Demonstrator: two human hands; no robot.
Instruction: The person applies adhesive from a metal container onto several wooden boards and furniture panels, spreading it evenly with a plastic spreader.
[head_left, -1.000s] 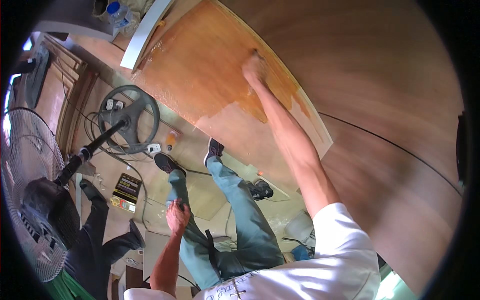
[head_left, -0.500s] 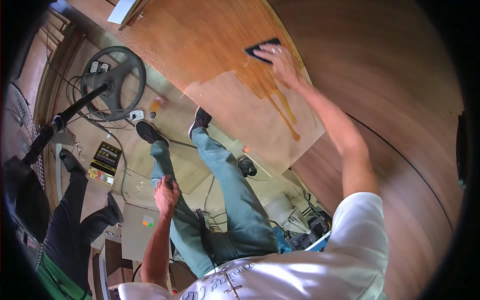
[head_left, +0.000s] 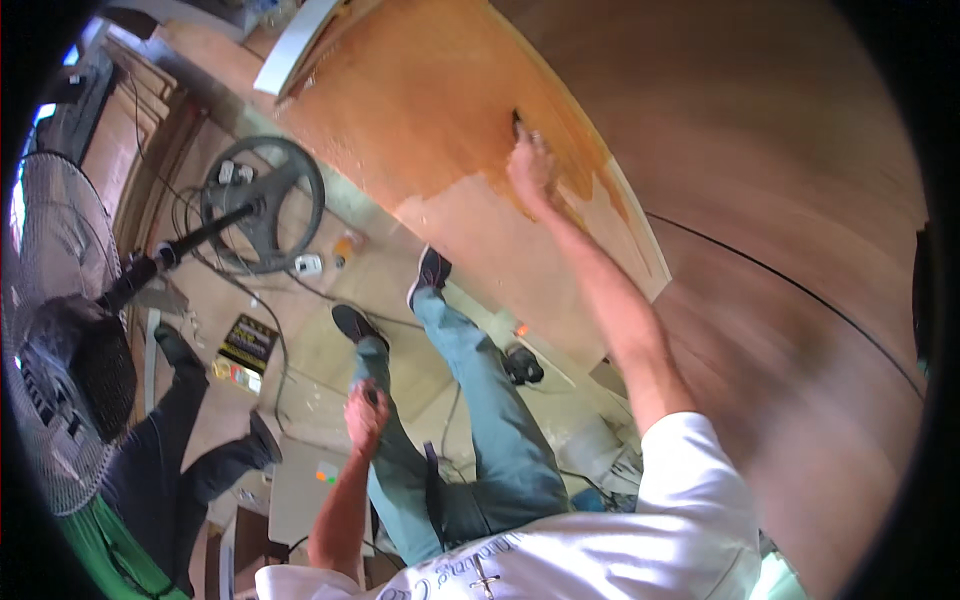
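My right hand (head_left: 532, 168) grips a thin black spreader (head_left: 517, 124), seen nearly edge-on, on a large wooden panel (head_left: 540, 275). Glossy amber liquid (head_left: 420, 120) coats the far part of the panel, with an uneven front edge. The nearer part is pale and bare, apart from amber streaks close to the right edge. My left hand (head_left: 367, 415) rests by my left knee, fingers curled round a small dark thing that I cannot make out.
A black pedestal fan (head_left: 75, 350) stands at the left, its round base (head_left: 262, 205) on the floor among cables. Nearby are a black and yellow tin (head_left: 247, 345) and a bottle (head_left: 347, 247). Another person's legs (head_left: 190, 450) show at lower left. More brown wood sheet (head_left: 760, 180) lies right.
My right hand has pulled the spreader nearer and turned it from flat to edge-on. The long amber runs are smeared out toward the right edge. The whole view has shifted.
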